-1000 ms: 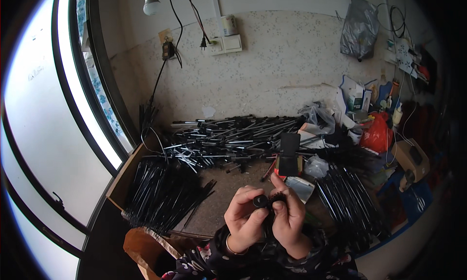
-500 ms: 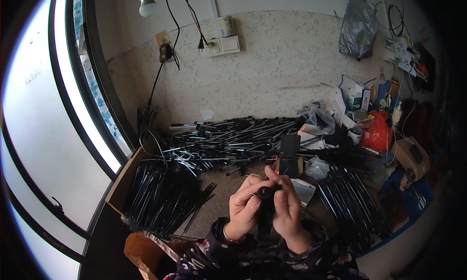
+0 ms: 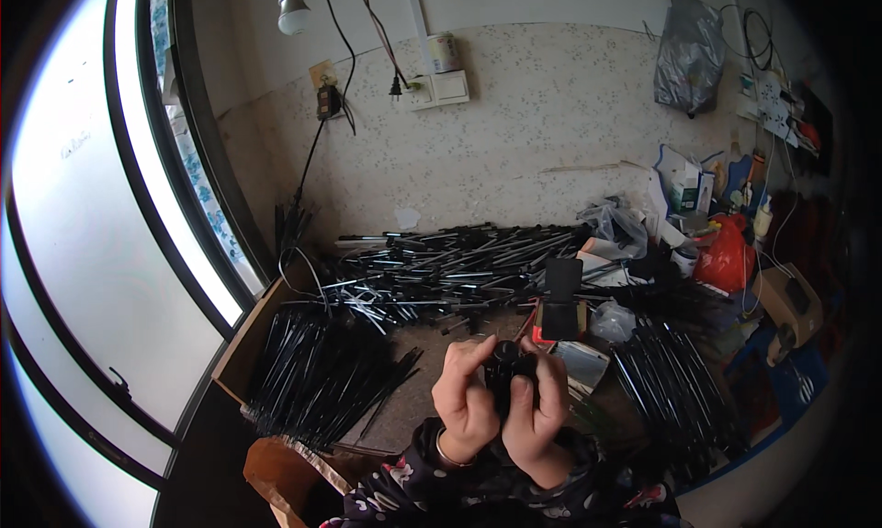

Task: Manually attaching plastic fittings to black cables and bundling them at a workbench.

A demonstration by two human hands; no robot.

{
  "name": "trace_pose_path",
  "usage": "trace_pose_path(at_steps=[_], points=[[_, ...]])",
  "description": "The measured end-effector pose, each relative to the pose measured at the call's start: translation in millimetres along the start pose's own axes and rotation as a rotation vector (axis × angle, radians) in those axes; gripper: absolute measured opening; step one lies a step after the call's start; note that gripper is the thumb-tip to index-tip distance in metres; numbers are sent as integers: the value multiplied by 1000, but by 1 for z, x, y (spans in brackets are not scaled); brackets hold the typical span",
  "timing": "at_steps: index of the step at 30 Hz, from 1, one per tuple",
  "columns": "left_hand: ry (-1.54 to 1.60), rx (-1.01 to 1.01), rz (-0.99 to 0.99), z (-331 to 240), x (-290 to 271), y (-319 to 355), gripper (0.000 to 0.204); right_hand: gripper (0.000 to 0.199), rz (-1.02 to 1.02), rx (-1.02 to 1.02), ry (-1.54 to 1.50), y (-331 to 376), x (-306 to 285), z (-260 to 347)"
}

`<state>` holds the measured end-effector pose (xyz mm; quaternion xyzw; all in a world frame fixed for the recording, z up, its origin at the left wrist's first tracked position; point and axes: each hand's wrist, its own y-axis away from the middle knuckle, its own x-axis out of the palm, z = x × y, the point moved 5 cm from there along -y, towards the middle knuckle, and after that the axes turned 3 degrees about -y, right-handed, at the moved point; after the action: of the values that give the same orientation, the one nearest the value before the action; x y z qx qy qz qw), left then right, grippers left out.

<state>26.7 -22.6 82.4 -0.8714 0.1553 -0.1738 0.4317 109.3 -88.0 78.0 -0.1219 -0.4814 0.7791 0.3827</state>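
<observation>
Both of my hands are together above the near middle of the table, closed round a black part with a round, knob-like end [image 3: 506,352]. My left hand [image 3: 464,396] grips its left side with bent fingers, and a bangle shows at that wrist. From the other side, my right hand [image 3: 540,410] presses the part with its thumb lying along it. The lower stretch of the part is hidden between my palms and dark sleeves. Just beyond my hands are a black, flat open case [image 3: 563,298] and a silvery flat box [image 3: 582,363].
A heap of thin black rods [image 3: 459,266] spans the back of the table. Bundles of black rods lie at left [image 3: 322,372] and right [image 3: 675,390]. A brown paper bag [image 3: 276,473] stands near left; a red plastic bag [image 3: 724,252] sits back right.
The view has shifted slightly, so the surroundings sit farther right. My raised right fingers have come down and wrap the black part's side; its round end now shows more plainly between both hands.
</observation>
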Motion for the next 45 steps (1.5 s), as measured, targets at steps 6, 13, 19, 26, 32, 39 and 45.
trace_pose_path(at_steps=[6,13,19,26,32,39,45], points=[[67,-67,195,5,-8,-8,35,30,110,244,-329,-2,3,-28],[-181,168,34,-11,4,-17,34,23,-57,55,-75,9,5,-14],[188,-94,195,16,-11,-18,40,17,100,143,-229,2,4,-9],[36,-412,45,0,-13,4,36,15,417,223,-312,-20,-6,-8],[166,-554,493,-18,-13,21,41,18,599,28,-102,-12,-19,31],[164,-628,319,4,-33,62,27,26,517,166,-90,26,-7,10],[-84,-630,296,5,-44,71,23,24,555,23,152,19,-13,35]])
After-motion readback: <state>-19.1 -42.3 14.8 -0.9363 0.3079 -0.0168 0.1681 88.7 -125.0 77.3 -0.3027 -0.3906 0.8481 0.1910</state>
